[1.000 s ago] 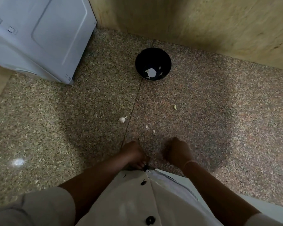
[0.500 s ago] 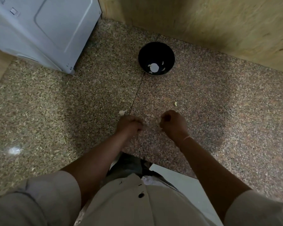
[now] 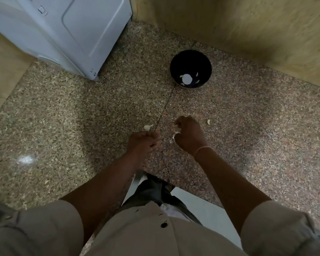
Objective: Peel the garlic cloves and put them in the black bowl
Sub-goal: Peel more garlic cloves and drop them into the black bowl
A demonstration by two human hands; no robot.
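Note:
The black bowl (image 3: 190,69) stands at the back of the speckled stone counter (image 3: 81,117), with a few peeled white garlic cloves (image 3: 186,78) in its bottom. My right hand (image 3: 189,137) is curled over the counter's middle and pinches a garlic clove (image 3: 175,137), whose white papery skin pokes out on the hand's left side. My left hand (image 3: 143,143) sits just left of it with fingers curled; what it holds is hidden. An unpeeled clove (image 3: 147,127) lies just beyond my left hand. A small yellowish clove (image 3: 208,122) lies right of my right hand.
A white appliance (image 3: 68,32) fills the back left corner. A yellowish wall (image 3: 248,28) runs behind the bowl. The counter's front edge (image 3: 175,185) is close to my body, and a white surface (image 3: 201,206) shows below it.
Both hands have moved forward from the counter's front edge to its middle. The view has tilted, so the bowl now sits lower in the frame. White skin now shows at my right hand.

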